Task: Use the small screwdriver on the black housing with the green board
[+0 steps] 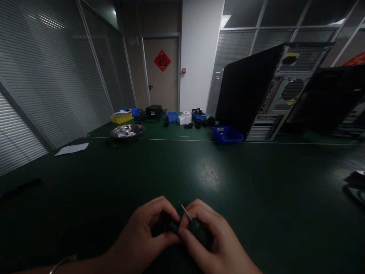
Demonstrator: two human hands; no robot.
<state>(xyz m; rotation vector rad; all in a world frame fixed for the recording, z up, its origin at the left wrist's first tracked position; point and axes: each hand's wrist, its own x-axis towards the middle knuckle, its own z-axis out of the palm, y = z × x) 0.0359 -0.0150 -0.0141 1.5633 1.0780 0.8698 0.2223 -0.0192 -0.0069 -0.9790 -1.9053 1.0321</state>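
Near the bottom middle of the head view, my two hands meet low over the green table, fingertips almost touching. My right hand (209, 232) is closed around a dark rounded piece with a thin metal shaft (186, 212), which points up and to the left. Its kind is hard to make out in the dim light. My left hand (152, 230) pinches a small dark part with a greenish strip (173, 227), partly hidden by thumb and fingers. The two held things lie close together; whether they touch cannot be told.
Across the green table (159, 163) lie a steel bowl (128, 131), a yellow bin (121, 118), a blue bin (227, 136) and a white housing (185, 118). A black computer case (248, 83) stands back right. Paper (72, 148) lies left; a dark object (23, 186) sits nearer.
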